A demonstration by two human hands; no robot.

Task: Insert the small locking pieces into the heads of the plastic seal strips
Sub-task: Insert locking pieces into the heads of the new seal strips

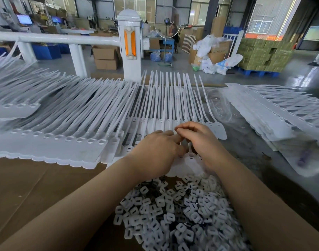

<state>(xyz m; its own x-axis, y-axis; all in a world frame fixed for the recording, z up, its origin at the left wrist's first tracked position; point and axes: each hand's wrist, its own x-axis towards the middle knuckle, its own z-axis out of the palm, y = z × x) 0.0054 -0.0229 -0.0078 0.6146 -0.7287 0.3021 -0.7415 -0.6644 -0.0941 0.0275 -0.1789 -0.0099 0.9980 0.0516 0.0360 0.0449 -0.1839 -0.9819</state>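
Heap of small white locking pieces (175,212), flat squarish plastic tabs each with a slot, too many to count, is lying at lower centre on brown cardboard (28,187). Just above it, two hands are meeting over the heads of the white seal strips (166,98): left hand (155,153) is lying flat with fingers extended, right hand (200,140) is curling, fingertips pinched together; what they pinch, cannot tell. Three more stacks of joined strips are sitting at left, far left and right, thin ribbed tails fanning upward.
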